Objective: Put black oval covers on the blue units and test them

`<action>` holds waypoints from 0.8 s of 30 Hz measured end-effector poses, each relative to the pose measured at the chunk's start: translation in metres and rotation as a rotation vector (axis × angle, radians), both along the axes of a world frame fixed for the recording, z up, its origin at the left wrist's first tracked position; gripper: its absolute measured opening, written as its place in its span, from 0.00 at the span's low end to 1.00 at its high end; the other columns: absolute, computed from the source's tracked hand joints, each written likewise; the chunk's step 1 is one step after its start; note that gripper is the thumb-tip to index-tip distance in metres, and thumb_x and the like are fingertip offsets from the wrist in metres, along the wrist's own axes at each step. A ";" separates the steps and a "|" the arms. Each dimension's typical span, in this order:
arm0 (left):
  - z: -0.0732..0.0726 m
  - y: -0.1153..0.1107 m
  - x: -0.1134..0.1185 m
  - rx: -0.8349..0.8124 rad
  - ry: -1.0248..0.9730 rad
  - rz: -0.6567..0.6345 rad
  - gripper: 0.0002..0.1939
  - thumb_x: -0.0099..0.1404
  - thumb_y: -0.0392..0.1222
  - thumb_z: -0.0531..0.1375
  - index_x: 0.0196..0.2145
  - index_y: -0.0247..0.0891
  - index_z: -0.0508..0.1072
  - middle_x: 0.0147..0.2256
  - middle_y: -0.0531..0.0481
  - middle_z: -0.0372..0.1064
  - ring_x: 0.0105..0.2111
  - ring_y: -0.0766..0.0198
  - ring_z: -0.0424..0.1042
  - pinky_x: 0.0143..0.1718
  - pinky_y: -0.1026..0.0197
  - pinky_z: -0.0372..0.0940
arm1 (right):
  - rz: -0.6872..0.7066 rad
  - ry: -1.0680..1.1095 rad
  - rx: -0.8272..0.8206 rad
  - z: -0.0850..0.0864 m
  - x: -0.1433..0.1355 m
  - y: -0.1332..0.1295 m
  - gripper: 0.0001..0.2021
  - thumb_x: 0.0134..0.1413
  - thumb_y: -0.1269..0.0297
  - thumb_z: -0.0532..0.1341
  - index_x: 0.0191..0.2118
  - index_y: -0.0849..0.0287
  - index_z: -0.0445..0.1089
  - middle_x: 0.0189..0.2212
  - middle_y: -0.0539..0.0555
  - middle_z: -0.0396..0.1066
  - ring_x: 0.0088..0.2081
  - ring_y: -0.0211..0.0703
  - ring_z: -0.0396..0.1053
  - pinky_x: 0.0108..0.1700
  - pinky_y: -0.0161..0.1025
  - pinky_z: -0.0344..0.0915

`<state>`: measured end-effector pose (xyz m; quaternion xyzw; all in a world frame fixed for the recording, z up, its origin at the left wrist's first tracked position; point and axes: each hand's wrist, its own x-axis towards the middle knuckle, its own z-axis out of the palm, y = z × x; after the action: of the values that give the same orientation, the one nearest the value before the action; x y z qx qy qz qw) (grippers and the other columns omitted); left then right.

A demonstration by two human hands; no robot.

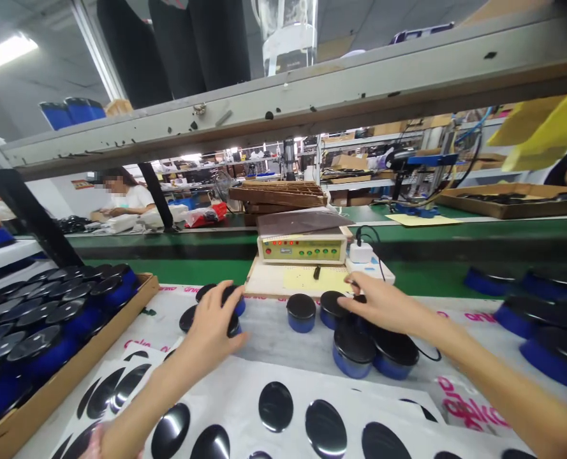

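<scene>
My left hand (215, 322), its fingers spread, reaches over a small group of round blue pieces with glossy black tops (235, 299). It partly covers them. Farther right, my right hand (379, 303) bends its thumb and index finger around something small and dark, too hidden to name. Beneath and around that hand stand more of these pieces, including a front one (354, 347) and one by the thumb (331, 310). A single blue piece (301, 312) stands between the two hands. White sheets with black oval discs (276, 406) lie in front.
At left, a cardboard tray (142, 290) holds many similar pieces; more stand at right (558, 350). A control box (302, 248) with red lights sits behind on a board, beside a white plug adapter (361, 252). A shelf (283, 95) crosses overhead. A person works at far left.
</scene>
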<state>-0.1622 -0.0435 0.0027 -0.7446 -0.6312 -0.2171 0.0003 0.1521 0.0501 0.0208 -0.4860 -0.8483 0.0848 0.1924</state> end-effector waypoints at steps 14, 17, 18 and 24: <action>0.009 0.056 0.092 -0.406 0.003 -0.607 0.29 0.47 0.43 0.67 0.48 0.40 0.66 0.43 0.46 0.68 0.43 0.50 0.69 0.43 0.53 0.66 | -0.026 -0.019 -0.008 -0.028 -0.021 0.000 0.10 0.48 0.62 0.59 0.28 0.56 0.55 0.27 0.51 0.66 0.31 0.44 0.64 0.31 0.36 0.52; 0.007 0.047 0.093 -0.434 -0.035 -0.614 0.34 0.49 0.41 0.65 0.54 0.43 0.60 0.48 0.47 0.66 0.48 0.51 0.67 0.47 0.55 0.64 | -0.012 -0.017 -0.029 -0.030 -0.021 0.001 0.11 0.51 0.58 0.58 0.29 0.56 0.56 0.29 0.52 0.66 0.32 0.45 0.63 0.31 0.36 0.53; 0.006 0.046 0.093 -0.447 -0.048 -0.608 0.35 0.49 0.41 0.65 0.55 0.43 0.58 0.49 0.47 0.66 0.48 0.51 0.67 0.47 0.55 0.64 | -0.009 -0.019 -0.038 -0.030 -0.021 0.002 0.11 0.52 0.56 0.58 0.30 0.56 0.56 0.30 0.52 0.66 0.33 0.45 0.63 0.31 0.36 0.53; -0.001 0.061 0.087 -0.498 -0.058 -0.586 0.35 0.46 0.51 0.66 0.51 0.43 0.62 0.45 0.46 0.69 0.44 0.46 0.69 0.41 0.51 0.65 | 0.005 -0.047 -0.051 -0.028 -0.023 0.000 0.11 0.54 0.57 0.57 0.29 0.56 0.56 0.30 0.52 0.66 0.34 0.46 0.63 0.34 0.38 0.55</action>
<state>-0.0755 0.0173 0.0013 -0.8644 -0.4246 -0.0689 -0.2605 0.1291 0.0505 -0.0077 -0.4904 -0.8514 0.0954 0.1596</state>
